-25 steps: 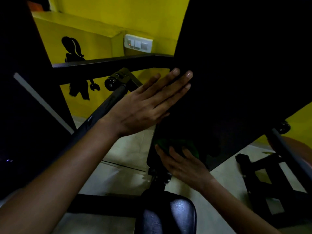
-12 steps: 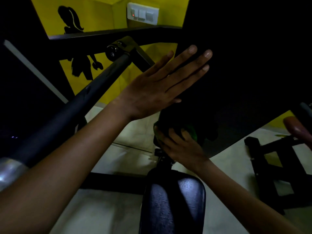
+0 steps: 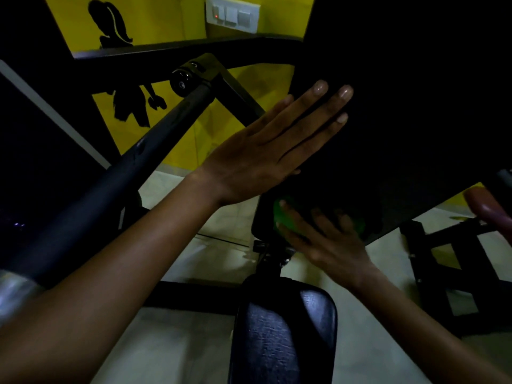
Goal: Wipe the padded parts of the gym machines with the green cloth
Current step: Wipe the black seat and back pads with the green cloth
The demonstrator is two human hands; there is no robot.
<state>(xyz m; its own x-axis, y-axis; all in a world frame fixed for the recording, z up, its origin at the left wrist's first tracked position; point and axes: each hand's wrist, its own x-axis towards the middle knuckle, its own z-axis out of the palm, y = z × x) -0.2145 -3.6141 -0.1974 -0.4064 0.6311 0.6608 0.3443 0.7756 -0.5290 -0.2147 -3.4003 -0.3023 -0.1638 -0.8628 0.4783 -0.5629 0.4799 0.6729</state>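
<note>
Dimly lit throughout; large black back pad [image 3: 401, 120] fills the frame from 12 to 3 o'clock, tilted, its lower edge near centre; left hand [image 3: 266, 156] lies flat against the pad's left edge, fingers straight and together, tips pointing toward 1 o'clock, holding nothing; right hand [image 3: 324, 236] sits just below it, toward 5 o'clock of the left hand, fingers spread and pressing the green cloth [image 3: 285, 217] against the lower part of the same pad; cloth shows only as a green patch between and beside the fingers, the rest lost in shadow; whether the fingers curl round it cannot be told; black seat pad [image 3: 282, 336] at 6 o'clock, glossy, directly below the right hand and apart from it; black frame bar [image 3: 133, 167] runs from 8 o'clock up to a pivot at 11 o'clock; white switch plate [image 3: 232, 13] on the yellow wall [image 3: 166, 20] at 12 o'clock; pale tiled floor [image 3: 177, 342] below
</note>
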